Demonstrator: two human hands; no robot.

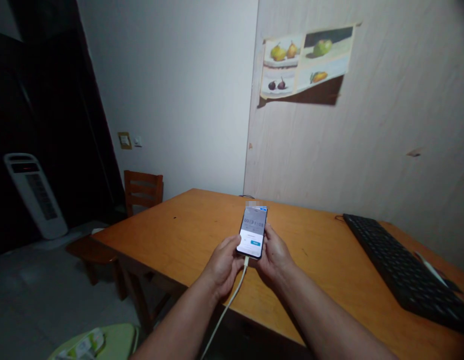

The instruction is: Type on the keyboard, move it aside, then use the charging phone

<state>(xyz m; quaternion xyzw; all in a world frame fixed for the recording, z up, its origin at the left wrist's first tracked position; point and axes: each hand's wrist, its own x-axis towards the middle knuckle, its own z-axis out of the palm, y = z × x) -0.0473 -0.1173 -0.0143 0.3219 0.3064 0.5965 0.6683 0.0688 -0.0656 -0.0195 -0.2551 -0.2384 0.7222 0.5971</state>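
Observation:
A smartphone (252, 231) with a lit screen is held upright over the near part of the wooden table (179, 225). Large timer digits show on the grey upper half of the screen, above a white panel with a blue button. My left hand (225, 265) grips the phone's lower left side, its thumb at the screen edge. Around the lower right side closes my right hand (276, 252). Most fingers of both hands are hidden behind the phone. A white cable (232, 299) is plugged into its bottom end and hangs down over the table's edge.
On the table's right lies a black keyboard (397, 265), with a white pen-like object (430, 269) beyond it. A wooden chair (144, 189) stands at the table's left end. A green stool (119, 340) holds a packet at lower left; a white tower fan (36, 195) stands farther back.

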